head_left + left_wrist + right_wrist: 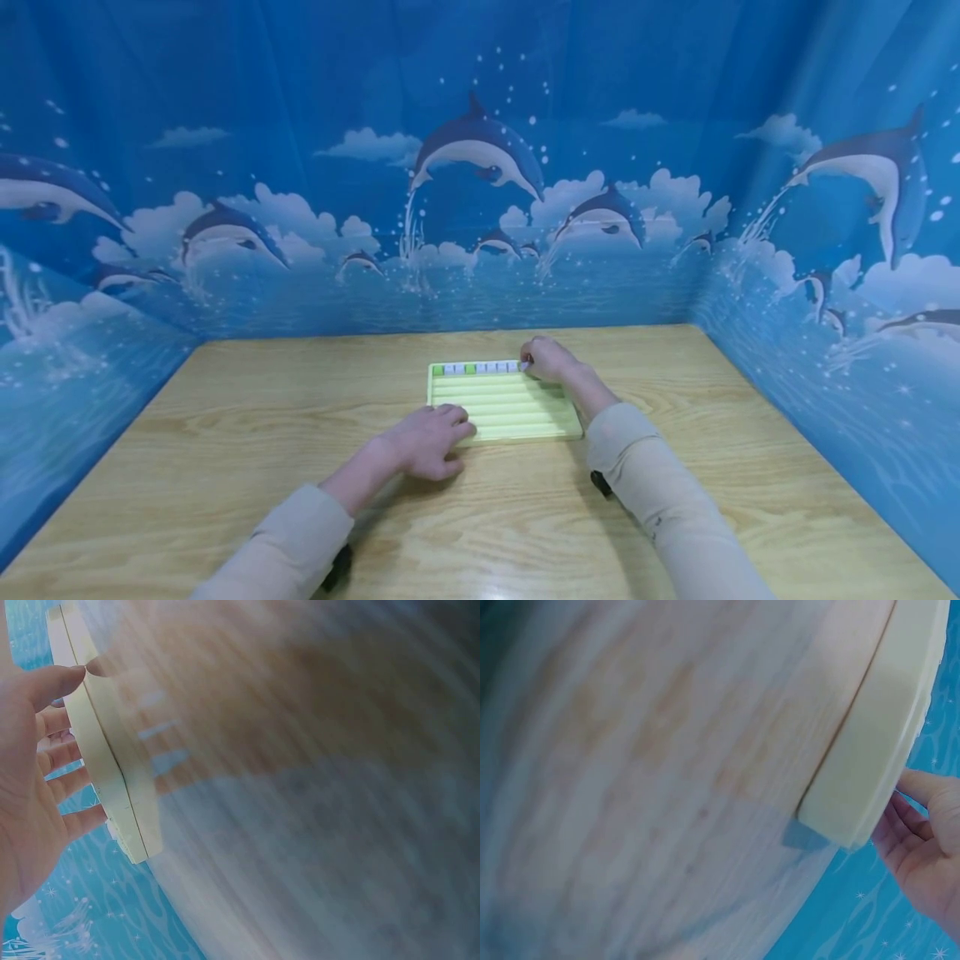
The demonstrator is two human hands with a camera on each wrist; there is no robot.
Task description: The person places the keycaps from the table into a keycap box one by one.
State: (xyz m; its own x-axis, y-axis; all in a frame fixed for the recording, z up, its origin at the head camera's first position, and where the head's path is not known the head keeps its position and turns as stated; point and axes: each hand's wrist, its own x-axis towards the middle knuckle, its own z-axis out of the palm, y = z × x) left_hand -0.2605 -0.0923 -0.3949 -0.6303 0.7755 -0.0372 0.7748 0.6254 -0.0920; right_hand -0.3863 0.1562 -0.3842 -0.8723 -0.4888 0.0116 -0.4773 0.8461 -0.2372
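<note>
A pale green ridged tray (510,408) lies on the table. Along its far edge runs a row of small tiles (491,367), mostly white with marks too small to read, and a couple in green. My right hand (551,360) is over the far right end of this row, pinching a small white tile (524,366) between thumb and fingers. At the tray's near left corner, my left hand (431,442) rests with its fingers stretched over the ridges. In the left wrist view its thumb (60,684) lies by the tray's side wall (112,765).
The wooden table (247,433) carries the tray near its middle. A blue curtain (337,100) printed with dolphins and clouds stands behind the table and along both sides. A dark object (601,483) shows under the right sleeve, another (339,568) under the left.
</note>
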